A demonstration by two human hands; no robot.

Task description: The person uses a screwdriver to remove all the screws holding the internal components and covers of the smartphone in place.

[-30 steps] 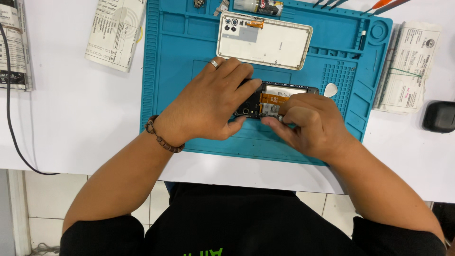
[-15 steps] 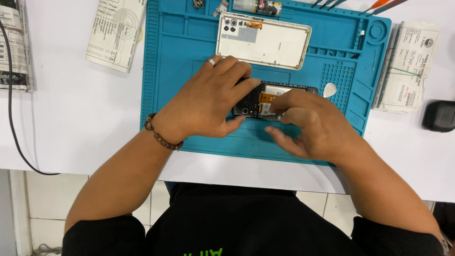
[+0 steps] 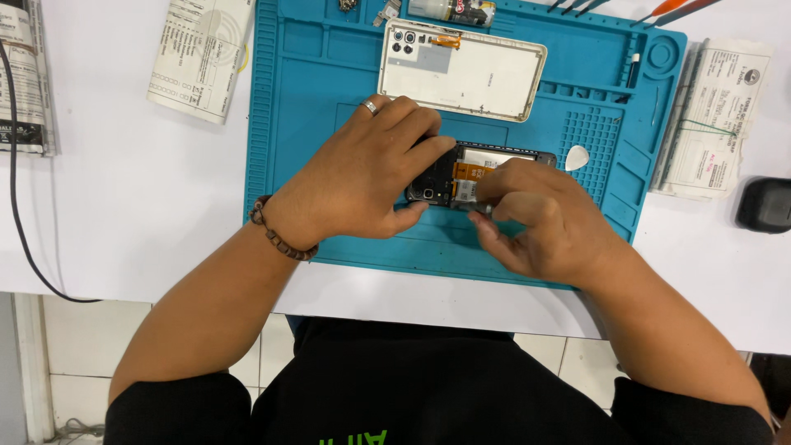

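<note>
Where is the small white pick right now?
In the head view, the white pick lies on the blue mat, right of the opened phone and just beyond the right hand.

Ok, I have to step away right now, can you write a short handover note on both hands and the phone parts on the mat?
Left hand: pressed on the opened phone, holding its camera end down on the blue repair mat.
Right hand: fingertips pinched at a small part beside the orange flex strip inside the phone; what they grip is too small to tell.
Done: white back cover is off, lying inside-up at the top of the mat.
Nearby: white pick to the right of the phone.
Left: internals remain exposed and the cover is not back on.
</note>
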